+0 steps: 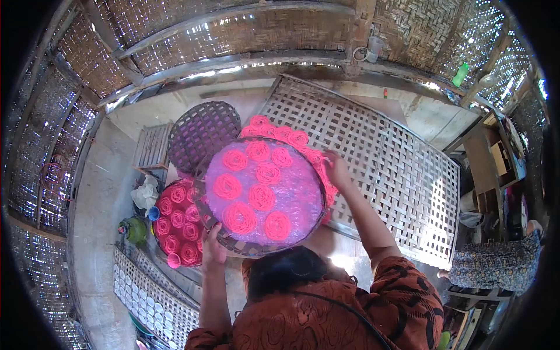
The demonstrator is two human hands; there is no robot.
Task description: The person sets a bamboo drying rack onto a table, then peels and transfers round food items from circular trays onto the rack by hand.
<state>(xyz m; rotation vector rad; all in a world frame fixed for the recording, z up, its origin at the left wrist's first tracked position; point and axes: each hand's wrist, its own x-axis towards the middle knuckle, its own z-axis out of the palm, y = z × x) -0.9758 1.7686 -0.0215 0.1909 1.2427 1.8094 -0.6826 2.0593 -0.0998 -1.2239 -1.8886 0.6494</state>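
A round tray (297, 236) lined with purplish plastic carries several coiled pink noodle-like nests. My left hand (214, 245) grips its lower left rim, fingers wrapped round the edge. At the tray's upper right, my right hand (335, 164) is by the rim, near more pink nests (286, 135) lying on the large woven bamboo rack (379, 157). Its fingers are bent, and whether they hold the rim or a nest is too small to tell. The tray overlaps the rack's left end.
Another round tray (179, 226) with pink nests stands at lower left, beside a blue cup (154, 213) and green container (135, 231). A dark woven basket (204, 131) leans behind. White discs lie on a rack (186, 312). Another person (496, 265) is at right.
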